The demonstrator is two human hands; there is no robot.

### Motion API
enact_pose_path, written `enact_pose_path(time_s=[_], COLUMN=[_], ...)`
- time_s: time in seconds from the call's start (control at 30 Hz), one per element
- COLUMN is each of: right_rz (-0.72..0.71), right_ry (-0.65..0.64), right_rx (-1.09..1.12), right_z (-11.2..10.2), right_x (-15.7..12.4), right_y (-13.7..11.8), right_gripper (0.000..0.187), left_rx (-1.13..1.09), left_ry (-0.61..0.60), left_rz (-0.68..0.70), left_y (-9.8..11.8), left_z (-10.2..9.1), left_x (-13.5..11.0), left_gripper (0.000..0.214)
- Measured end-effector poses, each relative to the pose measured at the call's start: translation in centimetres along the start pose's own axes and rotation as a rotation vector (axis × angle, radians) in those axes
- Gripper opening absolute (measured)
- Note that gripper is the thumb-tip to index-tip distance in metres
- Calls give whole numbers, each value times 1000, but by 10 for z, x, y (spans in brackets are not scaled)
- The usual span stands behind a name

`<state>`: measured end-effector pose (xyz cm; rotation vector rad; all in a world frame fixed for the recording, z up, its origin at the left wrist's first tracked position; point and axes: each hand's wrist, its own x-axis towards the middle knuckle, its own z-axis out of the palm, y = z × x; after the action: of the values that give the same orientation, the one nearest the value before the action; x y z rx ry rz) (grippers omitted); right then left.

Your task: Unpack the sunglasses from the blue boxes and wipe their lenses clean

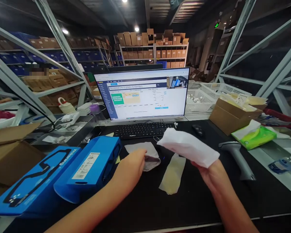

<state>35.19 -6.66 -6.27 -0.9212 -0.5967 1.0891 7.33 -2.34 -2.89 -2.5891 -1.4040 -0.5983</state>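
Note:
My right hand [210,176] is closed on a white flat pouch [188,146] and holds it above the black desk mat [189,200]. My left hand [132,165] grips a grey bag [145,153] that lies on the mat just in front of the keyboard [143,129]. Between my hands lies a beige strip of backing paper [173,173], flat on the mat. Two blue product boxes [63,171] lie to the left of my left forearm.
A monitor [143,94] stands behind the keyboard, with a mouse [198,130] to its right. A grey barcode scanner [239,157], a green tissue pack [253,136], an open cardboard box [232,116] and white baskets [208,94] are at the right. Cardboard [9,152] lies at the left.

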Motion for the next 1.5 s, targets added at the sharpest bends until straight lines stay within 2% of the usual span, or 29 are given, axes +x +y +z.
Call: enact_pose_path(time_s=[0.07,0.13,0.23,0.33,0.4,0.47,0.53,0.67,0.7,0.77,0.87,0.93,1.0,1.07,1.13,1.2,1.27,1.37,1.43,1.5], right_rz=[42,61,54,38,-12,-135,-337,-798,-860,-897,-788,-568,-287,-86,-56,-186,-427,-782,-914,-979], right_ry=[43,72,24,-122,-161,-162,-187,-313,-333,-320,-208,-149,-131,-121,-115,-146,-220,-292,-300,-320], right_rx=[9,0,-51,-148,-253,-405,-559,-663,-665,-670,-647,-568,-407,-245,-226,-377,-560,-724,-792,-870], right_z=[-6,-11,-11,-5,0,6,13,27,31,37,46,52,59,66,70,71,70,71,73,78], right_x=[-20,-38,-56,-64,-66,-67,-70,-76,-76,-77,-76,-76,-75,-76,-76,-77,-77,-75,-74,-74], right_y=[12,26,44,55,58,59,62,73,75,78,77,78,82,88,91,90,85,77,75,76], right_gripper=[50,55,46,34,29,21,16,29,31,32,28,23,18,23,26,20,15,22,28,31], left_rx=[47,121,168,114,48,-46,-147,-224,-221,-212,-206,-223,-254,-262,-249,-247,-267,-291,-280,-241], left_ry=[46,63,60,-12,-68,-70,-11,157,188,230,270,290,298,300,298,306,316,293,267,274], left_rz=[-13,55,143,37,-50,-84,-68,2,24,78,145,151,132,116,111,117,122,134,170,226], left_y=[-4,-7,-6,-2,1,0,-2,-6,-6,-4,-3,-3,-4,-5,-6,-8,-12,-18,-21,-22], left_z=[13,19,21,22,24,26,28,28,28,26,23,22,23,25,27,27,22,15,13,15], left_x=[-15,-25,-30,-27,-24,-23,-24,-33,-35,-40,-44,-44,-43,-42,-42,-42,-42,-42,-42,-44], left_gripper=[31,34,36,43,45,48,52,64,66,67,61,59,58,58,60,61,61,62,65,69])
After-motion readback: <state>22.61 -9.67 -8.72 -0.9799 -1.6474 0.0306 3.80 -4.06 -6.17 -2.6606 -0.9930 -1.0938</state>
